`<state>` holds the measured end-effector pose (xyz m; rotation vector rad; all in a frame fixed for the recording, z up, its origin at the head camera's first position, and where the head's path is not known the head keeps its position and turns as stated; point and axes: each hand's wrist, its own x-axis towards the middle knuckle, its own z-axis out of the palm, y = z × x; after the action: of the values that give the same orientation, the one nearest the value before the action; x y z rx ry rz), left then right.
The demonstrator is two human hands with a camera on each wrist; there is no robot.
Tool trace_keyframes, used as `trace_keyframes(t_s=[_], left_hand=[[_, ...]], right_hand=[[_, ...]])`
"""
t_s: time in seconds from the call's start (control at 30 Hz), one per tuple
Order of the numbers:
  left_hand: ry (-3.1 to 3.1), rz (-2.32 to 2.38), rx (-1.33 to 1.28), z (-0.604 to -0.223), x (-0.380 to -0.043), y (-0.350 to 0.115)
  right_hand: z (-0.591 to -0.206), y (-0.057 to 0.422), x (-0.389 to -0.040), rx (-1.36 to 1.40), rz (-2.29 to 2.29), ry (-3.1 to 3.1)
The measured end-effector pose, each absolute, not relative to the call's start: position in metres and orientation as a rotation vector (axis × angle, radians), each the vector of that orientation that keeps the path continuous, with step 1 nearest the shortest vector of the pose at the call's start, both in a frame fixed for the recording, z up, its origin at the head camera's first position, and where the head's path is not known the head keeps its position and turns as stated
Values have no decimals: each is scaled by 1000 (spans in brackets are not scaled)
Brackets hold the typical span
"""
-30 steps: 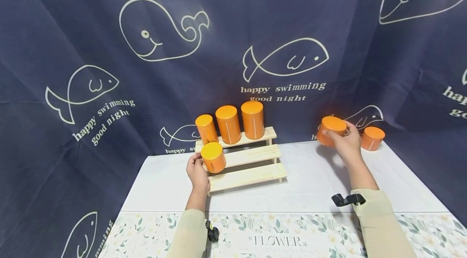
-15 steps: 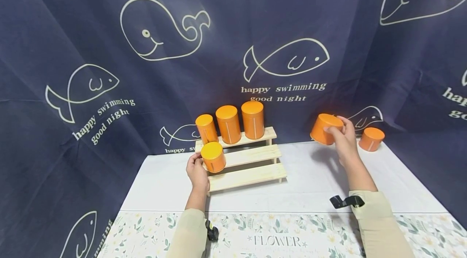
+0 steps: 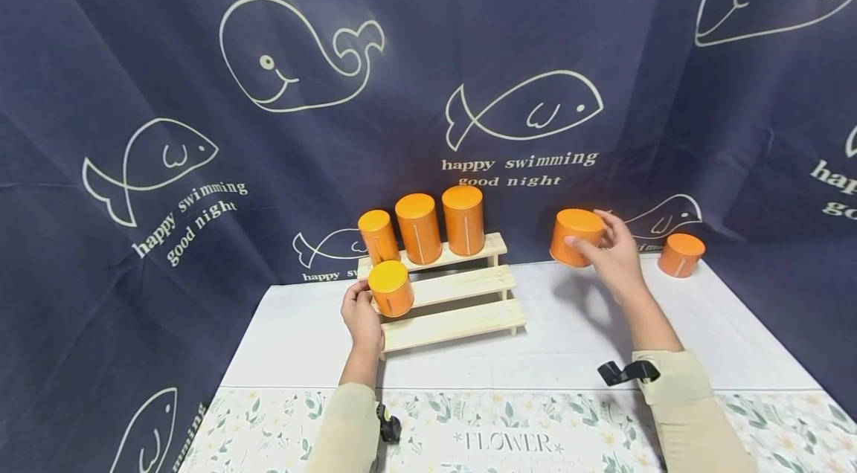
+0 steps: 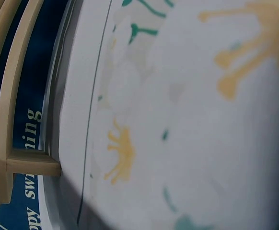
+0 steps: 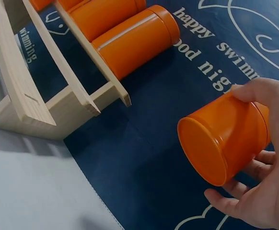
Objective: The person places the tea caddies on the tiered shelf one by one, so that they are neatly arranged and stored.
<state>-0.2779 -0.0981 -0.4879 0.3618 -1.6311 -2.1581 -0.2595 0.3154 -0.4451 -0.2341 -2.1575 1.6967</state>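
My left hand grips a short round orange tin from its left side, at the left end of the wooden three-step rack. Whether that tin touches the middle step cannot be made out. To the right of the rack, my right hand holds another short orange tin above the white table, thumb on the near side. In the right wrist view the flat base of this held tin shows. Only the rack's end and a sliver of hand appear in the left wrist view.
On the top step stand three taller orange tins, a slim one, a wider one and the rightmost one. One more short tin sits at the table's back right. A dark blue printed curtain hangs behind.
My right hand has carried its tin leftward toward the rack, away from the short tin at the back right. My left hand and its tin have stayed in place.
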Motion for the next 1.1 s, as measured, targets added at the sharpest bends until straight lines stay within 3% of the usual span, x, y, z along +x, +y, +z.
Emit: trace_keyframes(t_s=[0.33, 0.77, 1.1], left_hand=[[-1615, -2157, 420, -518, -303, -105], [-1593, -2157, 403, -523, -306, -105], [-1638, -2159, 368, -492, -282, -100]], right_hand=[[-447, 297, -260, -198, 1471, -2267], [-448, 275, -258, -99, 1575, -2243], [-452, 260, -259, -54, 1573, -2226]])
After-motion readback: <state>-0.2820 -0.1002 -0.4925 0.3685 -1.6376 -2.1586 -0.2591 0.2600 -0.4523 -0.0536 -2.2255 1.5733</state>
